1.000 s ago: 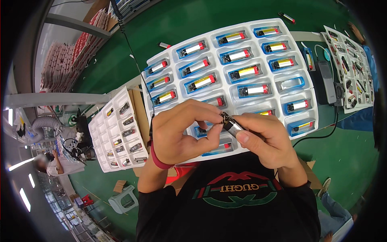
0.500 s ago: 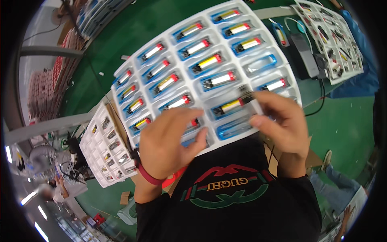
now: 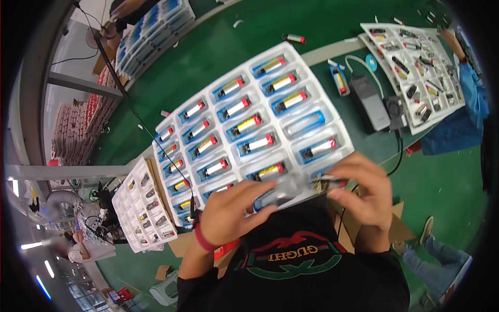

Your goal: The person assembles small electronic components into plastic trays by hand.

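Observation:
A white compartment tray (image 3: 236,171) lies in front of me, with small cylindrical battery assemblies in blue-backed clear shells in its pockets. At its near edge, my left hand (image 3: 228,213) has thumb and fingers closed on a clear plastic shell (image 3: 286,188). To the right of it, my right hand (image 3: 366,192) pinches a small battery assembly (image 3: 326,183), its metallic end pointing at the shell. The fingers partly hide this assembly. One blue shell (image 3: 305,124) in the tray's right column holds no battery.
Beyond the tray's right side are a grey power adapter (image 3: 370,104) and a loose battery assembly (image 3: 340,82). Farther right, a co-worker's blue sleeve (image 3: 460,127) is beside another parts tray (image 3: 416,67). A smaller white tray (image 3: 143,208) lies left, and stacked trays (image 3: 153,34) stand far left.
The tray appears lower and further left in view. My left hand, earlier spread over the tray, now grips the clear shell. My right hand has brought its battery assembly down toward the near edge.

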Motion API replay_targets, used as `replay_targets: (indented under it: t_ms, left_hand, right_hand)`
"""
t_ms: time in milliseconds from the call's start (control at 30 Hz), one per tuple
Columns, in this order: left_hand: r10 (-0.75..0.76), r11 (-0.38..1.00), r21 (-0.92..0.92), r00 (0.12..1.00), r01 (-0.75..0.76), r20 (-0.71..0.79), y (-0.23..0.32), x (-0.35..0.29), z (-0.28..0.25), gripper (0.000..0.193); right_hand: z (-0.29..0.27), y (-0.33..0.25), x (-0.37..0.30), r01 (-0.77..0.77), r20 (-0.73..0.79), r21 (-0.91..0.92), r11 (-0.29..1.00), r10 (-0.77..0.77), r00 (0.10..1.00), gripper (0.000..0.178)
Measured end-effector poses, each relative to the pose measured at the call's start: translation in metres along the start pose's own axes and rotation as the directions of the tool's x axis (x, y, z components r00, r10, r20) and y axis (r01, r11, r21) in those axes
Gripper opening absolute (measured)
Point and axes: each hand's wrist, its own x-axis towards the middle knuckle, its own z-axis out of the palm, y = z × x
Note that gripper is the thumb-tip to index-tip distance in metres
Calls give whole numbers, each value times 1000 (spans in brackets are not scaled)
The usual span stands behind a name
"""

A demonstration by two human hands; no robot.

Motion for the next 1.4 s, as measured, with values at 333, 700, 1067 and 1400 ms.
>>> replay_targets:
  t_ms: [333,700,1067,1400]
  left_hand:
    - [-362,-93,-920,874,-380,-325,-4,-18,35,59]
    - [-329,178,-918,857,-355,-396,-13,-17,10,44]
    - [-188,366,-847,860,-386,-474,-52,-42,15,42]
    - [-159,359,-859,882,-366,-443,-73,-59,4,37]
  right_hand:
    - [56,-11,29,25,301,403,915,-158,941,30]
    - [31,-27,13,-146,95,292,945,123,988,29]
    - [108,-56,32,25,-96,-48,999,-30,995,28]
    - [151,-58,44,-33,15,-200,979,36,999,26]
